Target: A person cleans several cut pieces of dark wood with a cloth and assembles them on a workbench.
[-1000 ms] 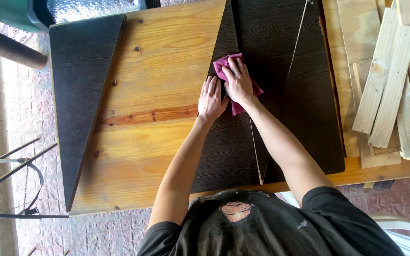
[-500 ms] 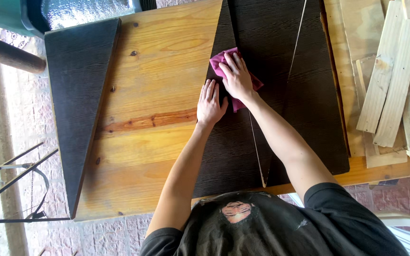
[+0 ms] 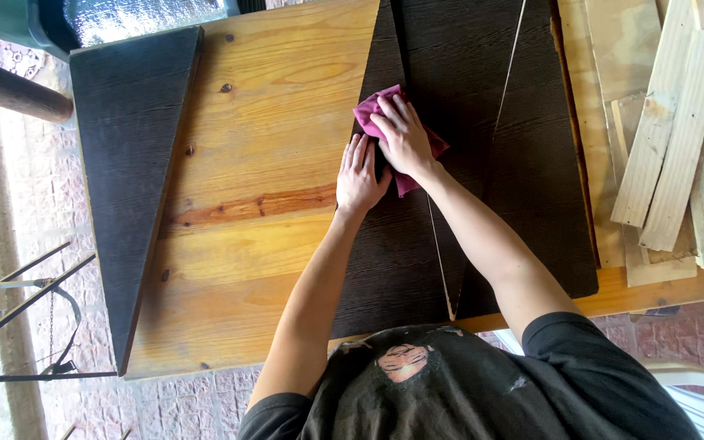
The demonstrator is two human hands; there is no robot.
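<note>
Since a moment ago the right hand (image 3: 402,137) has slid the red cloth (image 3: 385,122) slightly along the dark board (image 3: 458,90), fingers pressed over it, perhaps gripping. The left hand (image 3: 359,173) lies flat, open, beside it.

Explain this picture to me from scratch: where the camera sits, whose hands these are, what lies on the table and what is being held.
There is no machine here: a person works with bare hands. The one picture comes from a camera worn on that person's head, looking straight down, so the arms reach up into the frame from the dark shirt at the bottom.

The surface is a wooden table. On it lie dark brown triangular boards: one at the left, several side by side in the middle.

The right hand presses a crumpled pink cloth onto a dark board. The left hand lies flat beside it, holding nothing. At the right sits a pile of pale wood scraps.
</note>
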